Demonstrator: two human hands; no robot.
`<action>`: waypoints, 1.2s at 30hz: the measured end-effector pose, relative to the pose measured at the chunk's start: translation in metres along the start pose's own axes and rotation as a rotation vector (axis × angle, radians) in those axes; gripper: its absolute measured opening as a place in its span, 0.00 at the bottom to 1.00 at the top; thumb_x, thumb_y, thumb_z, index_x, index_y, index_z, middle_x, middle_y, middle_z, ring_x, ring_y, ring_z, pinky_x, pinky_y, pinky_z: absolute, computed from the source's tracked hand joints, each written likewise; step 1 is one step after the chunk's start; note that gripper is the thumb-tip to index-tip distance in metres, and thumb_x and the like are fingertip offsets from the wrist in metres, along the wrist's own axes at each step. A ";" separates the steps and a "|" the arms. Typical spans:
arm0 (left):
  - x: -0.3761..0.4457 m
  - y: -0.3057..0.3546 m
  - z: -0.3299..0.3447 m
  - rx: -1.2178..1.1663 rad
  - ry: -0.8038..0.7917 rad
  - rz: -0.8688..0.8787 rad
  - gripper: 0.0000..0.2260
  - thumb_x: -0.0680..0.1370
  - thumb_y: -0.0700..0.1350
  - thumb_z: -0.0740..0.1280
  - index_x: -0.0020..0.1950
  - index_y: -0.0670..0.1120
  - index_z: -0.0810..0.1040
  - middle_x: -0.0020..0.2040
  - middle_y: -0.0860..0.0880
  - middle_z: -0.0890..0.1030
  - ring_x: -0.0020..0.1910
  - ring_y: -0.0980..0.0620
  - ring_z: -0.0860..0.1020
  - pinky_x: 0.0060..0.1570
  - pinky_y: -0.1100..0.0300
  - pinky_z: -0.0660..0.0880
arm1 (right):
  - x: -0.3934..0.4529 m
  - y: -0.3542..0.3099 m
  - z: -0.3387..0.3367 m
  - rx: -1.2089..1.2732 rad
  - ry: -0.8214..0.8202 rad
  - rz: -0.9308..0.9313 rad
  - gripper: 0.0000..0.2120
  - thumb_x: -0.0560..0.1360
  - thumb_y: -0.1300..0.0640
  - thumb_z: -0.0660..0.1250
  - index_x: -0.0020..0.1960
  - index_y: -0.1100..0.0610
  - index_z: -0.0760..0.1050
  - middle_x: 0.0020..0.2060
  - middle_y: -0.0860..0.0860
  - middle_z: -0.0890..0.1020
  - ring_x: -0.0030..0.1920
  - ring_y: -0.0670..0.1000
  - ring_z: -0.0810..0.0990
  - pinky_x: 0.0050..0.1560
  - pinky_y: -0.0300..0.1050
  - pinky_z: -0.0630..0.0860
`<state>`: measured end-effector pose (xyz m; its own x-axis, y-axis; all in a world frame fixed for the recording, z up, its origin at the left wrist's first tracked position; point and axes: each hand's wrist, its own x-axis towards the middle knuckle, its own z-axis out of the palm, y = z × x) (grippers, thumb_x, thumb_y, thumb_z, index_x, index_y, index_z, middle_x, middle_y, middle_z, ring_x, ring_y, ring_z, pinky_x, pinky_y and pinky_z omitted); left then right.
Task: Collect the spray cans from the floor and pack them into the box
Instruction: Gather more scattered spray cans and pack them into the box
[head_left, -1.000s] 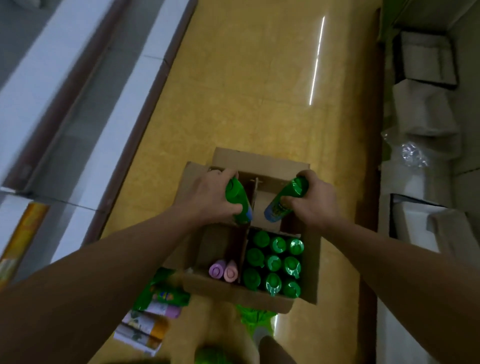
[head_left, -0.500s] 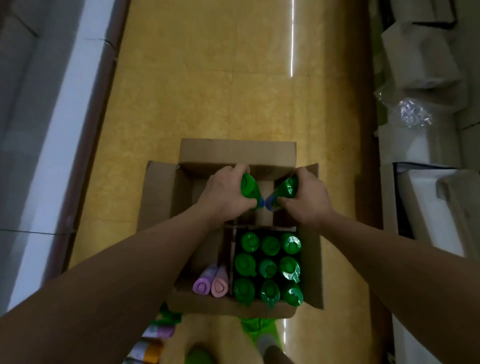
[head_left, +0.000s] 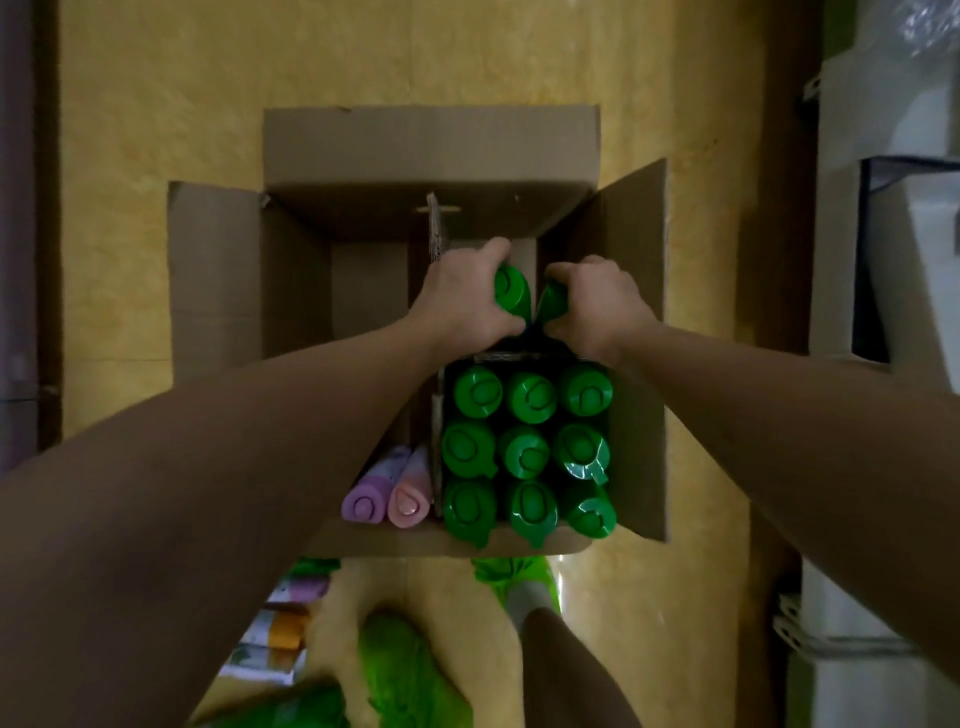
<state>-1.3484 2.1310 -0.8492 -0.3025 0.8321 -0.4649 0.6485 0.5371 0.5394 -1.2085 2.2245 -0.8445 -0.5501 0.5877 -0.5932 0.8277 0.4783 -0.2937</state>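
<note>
Left hand (head_left: 462, 301) and right hand (head_left: 597, 306) each clamp a green-capped spray can (head_left: 511, 291), caps up, easing side by side into the brown cardboard box's (head_left: 431, 145) far-right compartment, directly below both hands.

This looks like a stockroom or the back of a shop. Just behind my fingers (head_left: 493, 254) an open cardboard box (head_left: 431, 150) holds a full block of identical green-capped spray cans (head_left: 530, 447), packed in rows by a cardboard divider (head_left: 438, 228). Well off to the right of my fingers, white cartons (head_left: 878, 104) are stacked along the wall. Under everything is a bare yellow floor (head_left: 156, 104), with more product lying loose near my feet.
</note>
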 end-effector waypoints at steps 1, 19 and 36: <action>0.003 0.000 0.005 0.007 -0.011 0.005 0.27 0.65 0.52 0.80 0.59 0.50 0.73 0.50 0.50 0.77 0.48 0.49 0.75 0.44 0.55 0.71 | 0.003 0.001 0.003 -0.011 -0.005 0.000 0.29 0.72 0.56 0.74 0.71 0.53 0.71 0.59 0.57 0.74 0.57 0.61 0.77 0.54 0.51 0.75; -0.004 0.010 0.027 -0.247 -0.221 -0.218 0.33 0.71 0.54 0.77 0.74 0.56 0.70 0.67 0.47 0.75 0.64 0.46 0.75 0.57 0.59 0.72 | -0.012 0.010 0.005 -0.203 -0.146 0.028 0.34 0.72 0.52 0.70 0.75 0.52 0.64 0.66 0.59 0.72 0.67 0.62 0.67 0.63 0.56 0.71; -0.154 -0.105 -0.046 0.010 0.436 -0.490 0.31 0.79 0.58 0.64 0.79 0.50 0.61 0.79 0.43 0.59 0.78 0.42 0.56 0.76 0.47 0.57 | -0.039 -0.166 0.040 -0.296 -0.009 -0.437 0.34 0.74 0.45 0.65 0.77 0.50 0.59 0.71 0.58 0.68 0.69 0.62 0.66 0.67 0.57 0.68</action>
<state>-1.4019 1.9531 -0.8023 -0.8184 0.4726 -0.3268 0.3697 0.8685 0.3303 -1.3196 2.0961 -0.8032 -0.8350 0.2872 -0.4693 0.4535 0.8422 -0.2914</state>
